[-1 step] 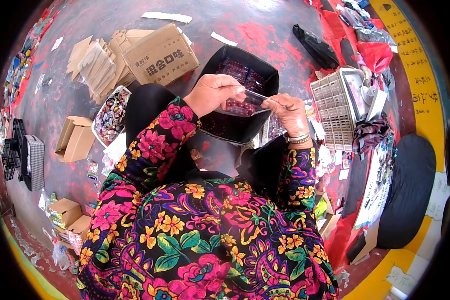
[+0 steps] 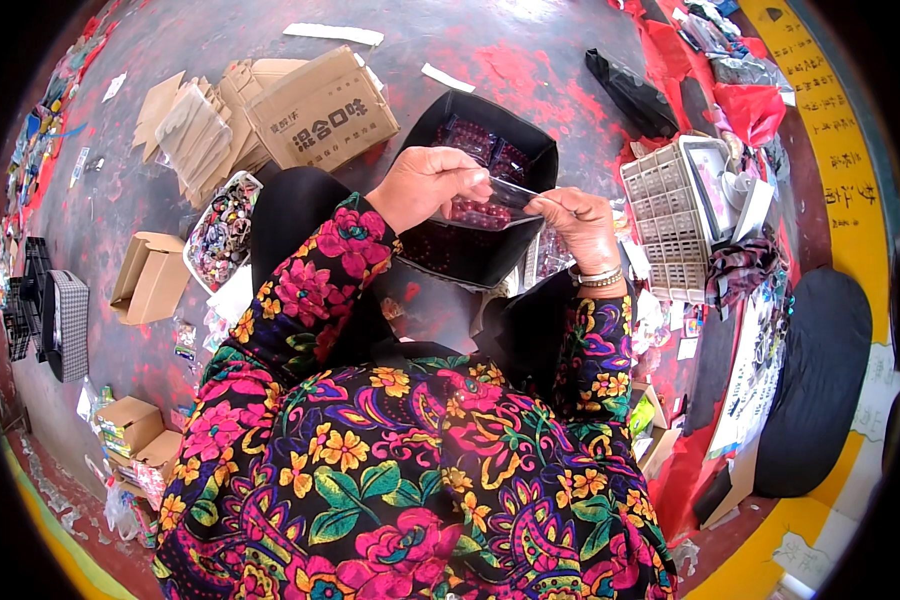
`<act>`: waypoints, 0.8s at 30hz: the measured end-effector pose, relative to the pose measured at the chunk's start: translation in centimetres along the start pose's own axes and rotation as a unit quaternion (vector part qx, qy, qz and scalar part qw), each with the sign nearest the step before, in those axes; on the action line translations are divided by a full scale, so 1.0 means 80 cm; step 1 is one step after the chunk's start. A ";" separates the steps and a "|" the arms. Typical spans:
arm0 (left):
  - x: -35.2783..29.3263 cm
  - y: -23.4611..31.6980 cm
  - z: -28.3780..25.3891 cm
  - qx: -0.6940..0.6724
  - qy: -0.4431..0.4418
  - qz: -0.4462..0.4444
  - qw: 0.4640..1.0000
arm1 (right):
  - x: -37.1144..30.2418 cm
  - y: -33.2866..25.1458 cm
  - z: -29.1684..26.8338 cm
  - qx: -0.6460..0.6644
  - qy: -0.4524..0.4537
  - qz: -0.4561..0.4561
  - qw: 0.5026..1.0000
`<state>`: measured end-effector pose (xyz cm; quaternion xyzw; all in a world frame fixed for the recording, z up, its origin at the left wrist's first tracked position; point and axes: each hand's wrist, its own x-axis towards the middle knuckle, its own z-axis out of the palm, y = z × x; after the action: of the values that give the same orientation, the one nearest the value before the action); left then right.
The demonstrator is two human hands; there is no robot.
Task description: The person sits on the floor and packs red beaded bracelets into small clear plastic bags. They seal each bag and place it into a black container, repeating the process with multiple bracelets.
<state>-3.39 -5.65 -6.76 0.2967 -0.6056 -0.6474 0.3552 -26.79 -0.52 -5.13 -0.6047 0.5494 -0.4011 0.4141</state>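
Observation:
My left hand (image 2: 428, 187) is closed, its thumb and fingers pinching one end of a clear plastic bag (image 2: 511, 197). My right hand (image 2: 578, 228), with bracelets at the wrist, pinches the other end, so the bag's edge is stretched between them. Dark red, bead-like pieces show in or behind the bag; I cannot tell which. Below both hands stands a black open box (image 2: 538, 150). Inside it lie clear packs of dark red round pieces (image 2: 467, 138).
A brown carton (image 2: 325, 110) and flattened cardboard lie ahead left. Near my left leg is a white basket (image 2: 198, 262) of small colourful items. A pale plastic crate (image 2: 660, 225) stands at right, beside a black oval cushion (image 2: 820, 385). A small open carton (image 2: 152, 280) sits further left.

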 end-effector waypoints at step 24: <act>-0.001 -0.031 0.013 -0.311 -0.138 -0.165 0.926 | 0.015 0.046 -0.012 0.511 0.061 0.068 0.855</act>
<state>-4.43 -4.93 -9.14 0.1744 -0.3599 -0.8870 0.2306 -28.81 -1.95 -8.21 -0.2430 0.3309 -0.6320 0.6572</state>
